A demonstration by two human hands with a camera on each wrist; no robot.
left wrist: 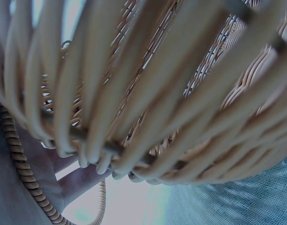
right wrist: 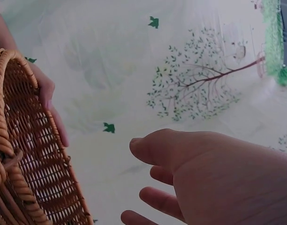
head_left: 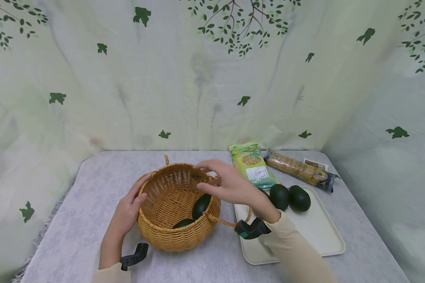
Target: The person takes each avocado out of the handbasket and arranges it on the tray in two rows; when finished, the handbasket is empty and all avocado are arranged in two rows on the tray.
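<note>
A round wicker basket (head_left: pixel 177 237) stands on the table, tilted a little in view. Two dark green avocados (head_left: pixel 201 206) lie inside it, against its right and near wall. My left hand (head_left: pixel 129 204) holds the basket's left rim, thumb on the inner side and fingers outside. In the left wrist view the weave (left wrist: pixel 134 93) hides most of that hand. Over the right rim is my right hand (head_left: pixel 224 182), fingers loosely spread; the right wrist view shows this hand (right wrist: pixel 214 173) holding nothing, with the basket (right wrist: pixel 35 140) to its left.
A white tray (head_left: pixel 326 234) at the right carries dark avocados (head_left: pixel 299 198), one partly behind my right wrist. Behind it lie a green-yellow bag of beans (head_left: pixel 251 163) and a long pasta packet (head_left: pixel 297 169). The basket's handle (head_left: pixel 230 224) hangs over the tray's left edge.
</note>
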